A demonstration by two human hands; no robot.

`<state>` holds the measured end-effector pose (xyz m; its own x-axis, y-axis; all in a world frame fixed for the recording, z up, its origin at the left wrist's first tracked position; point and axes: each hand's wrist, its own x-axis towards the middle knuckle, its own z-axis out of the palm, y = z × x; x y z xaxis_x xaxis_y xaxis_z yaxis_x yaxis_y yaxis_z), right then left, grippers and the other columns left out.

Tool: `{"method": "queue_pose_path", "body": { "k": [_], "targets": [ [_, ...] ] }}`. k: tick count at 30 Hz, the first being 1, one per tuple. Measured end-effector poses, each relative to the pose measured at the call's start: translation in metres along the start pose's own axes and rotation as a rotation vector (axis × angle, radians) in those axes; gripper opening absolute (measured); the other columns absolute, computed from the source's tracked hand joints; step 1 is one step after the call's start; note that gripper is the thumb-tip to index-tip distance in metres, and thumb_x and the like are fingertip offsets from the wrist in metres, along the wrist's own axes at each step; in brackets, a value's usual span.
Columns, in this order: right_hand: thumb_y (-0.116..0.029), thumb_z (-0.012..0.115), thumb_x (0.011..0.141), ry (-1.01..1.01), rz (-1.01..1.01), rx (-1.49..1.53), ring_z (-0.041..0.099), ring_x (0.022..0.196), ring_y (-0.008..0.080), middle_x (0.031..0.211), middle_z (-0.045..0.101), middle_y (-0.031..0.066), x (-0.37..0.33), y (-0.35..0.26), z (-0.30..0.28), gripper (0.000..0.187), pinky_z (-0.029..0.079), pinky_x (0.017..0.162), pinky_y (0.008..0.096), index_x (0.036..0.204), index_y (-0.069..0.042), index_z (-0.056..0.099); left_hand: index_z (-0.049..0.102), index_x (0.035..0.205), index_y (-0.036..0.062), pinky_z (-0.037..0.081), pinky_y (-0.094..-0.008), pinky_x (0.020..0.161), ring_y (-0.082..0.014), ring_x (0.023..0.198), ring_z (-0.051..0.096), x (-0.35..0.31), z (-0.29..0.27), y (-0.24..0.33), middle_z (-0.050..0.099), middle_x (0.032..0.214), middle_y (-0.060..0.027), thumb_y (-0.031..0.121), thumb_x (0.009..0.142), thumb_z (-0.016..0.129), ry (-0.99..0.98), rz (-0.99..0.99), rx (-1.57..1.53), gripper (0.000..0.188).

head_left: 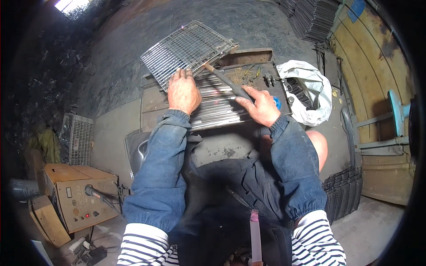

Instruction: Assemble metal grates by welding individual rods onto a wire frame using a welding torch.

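My left hand (183, 93) lies over the near edge of a wire grid panel (191, 44), fingers together on its wires and the thumb hidden. The panel is tilted above the far left part of a low metal workbench (153, 104). In my right hand (262, 106) is a rod-like tool with a dark handle (228, 83); its brownish end meets or nearly meets the panel's near right corner. I cannot make out its exact kind. Beneath both hands, several bright metal rods (217, 106) run side by side across the bench.
A white sack (326, 91) with dark wire pieces stands right of the bench. An orange-topped machine (84, 195) with a cable is at lower left. Stacked dark grids (310, 20) rise at far right, and more (341, 195) stand near my right forearm. A white crate (80, 139) stands left.
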<state>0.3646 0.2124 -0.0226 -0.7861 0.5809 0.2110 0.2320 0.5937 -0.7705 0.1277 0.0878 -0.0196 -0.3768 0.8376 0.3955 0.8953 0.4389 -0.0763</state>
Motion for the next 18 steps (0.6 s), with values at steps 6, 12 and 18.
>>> {"method": "queue_pose_path", "body": {
  "k": [6,12,18],
  "targets": [
    [-0.036,0.070,0.093,-0.020,0.011,0.035,0.072,0.093,0.0393,0.099,0.071,0.0278,0.005,0.001,0.002,0.053,0.055,0.082,0.0424,0.126,0.005,0.063,0.058,0.130,-0.0095,0.041,-0.0466,0.109,-0.0389,0.129,0.053,0.003,-0.013,0.004,0.060,0.131,-0.0279,0.012,0.079,0.062,-0.064,0.005,-0.065,0.056],
    [-0.036,0.070,0.093,-0.040,0.034,0.030,0.072,0.095,0.0384,0.103,0.071,0.0273,0.005,-0.004,0.000,0.052,0.055,0.083,0.0422,0.127,0.004,0.063,0.067,0.109,-0.0068,0.047,-0.0464,0.098,-0.0375,0.114,0.058,0.001,0.000,-0.002,0.065,0.118,-0.0237,0.017,0.077,0.065,0.015,0.015,-0.107,0.040],
    [-0.034,0.070,0.093,-0.019,-0.011,0.044,0.073,0.090,0.0359,0.098,0.072,0.0253,0.006,-0.002,0.004,0.051,0.056,0.079,0.0406,0.127,0.003,0.063,0.066,0.114,-0.0082,0.046,-0.0460,0.102,-0.0373,0.123,0.055,-0.002,0.002,-0.003,0.063,0.126,-0.0246,0.019,0.078,0.066,0.038,0.044,0.035,0.045]
  ]
}}
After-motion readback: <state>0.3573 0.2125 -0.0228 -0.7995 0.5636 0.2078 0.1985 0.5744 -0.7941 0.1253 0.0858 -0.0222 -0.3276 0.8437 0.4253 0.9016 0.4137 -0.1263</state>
